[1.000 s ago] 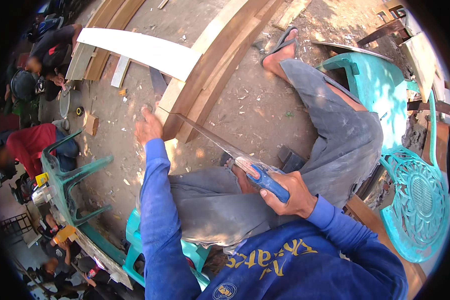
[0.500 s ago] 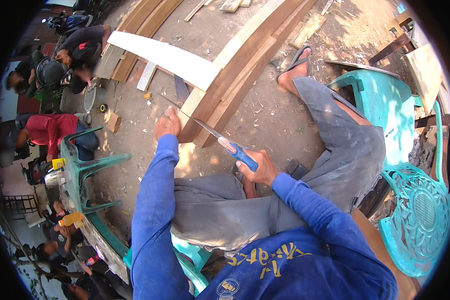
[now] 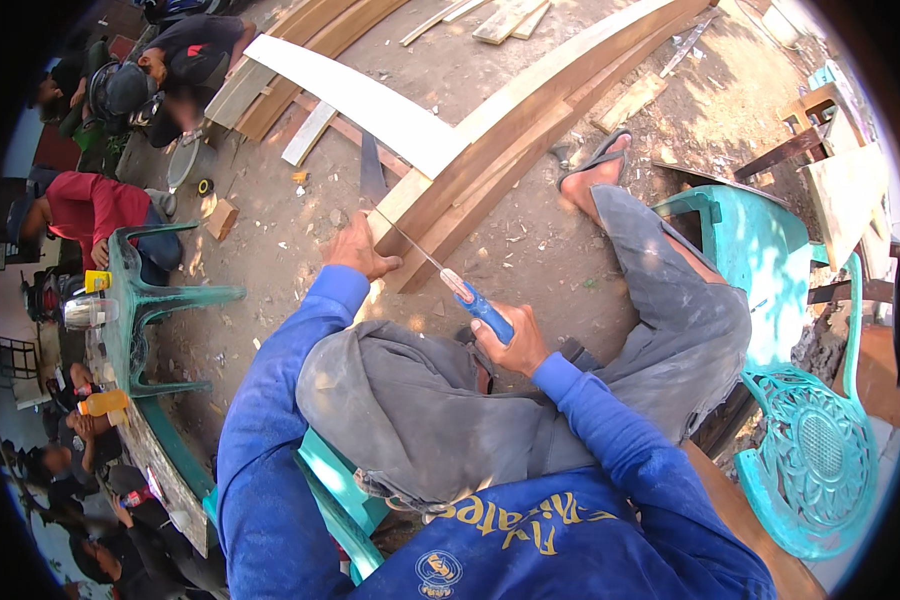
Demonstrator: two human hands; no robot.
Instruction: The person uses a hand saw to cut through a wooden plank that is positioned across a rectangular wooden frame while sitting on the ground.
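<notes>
My right hand (image 3: 513, 343) is closed around the blue handle of a handsaw (image 3: 487, 313). Its thin blade, seen nearly edge-on, runs up and left across the near end of a wooden beam (image 3: 425, 195). My left hand (image 3: 360, 248) grips that beam end, its thumb spread along the end face and its fingers at the left side, partly hidden. A second brown beam (image 3: 460, 232) lies alongside on the right. A long white board (image 3: 355, 90) lies across the beams, close beyond the saw.
More beams (image 3: 270, 100) lie at the upper left. A dark tapering piece (image 3: 372, 170) shows beyond the sawn end. Green plastic chairs stand at right (image 3: 760, 260) and left (image 3: 135, 310). Several people sit at left, one in a red shirt (image 3: 95, 212). Wood offcuts (image 3: 510, 18) litter the ground.
My left hand has shifted on the beam end, its thumb now stretched out to the right. The saw handle stays near the same spot, while less blade shows past the beam. My left knee has risen.
</notes>
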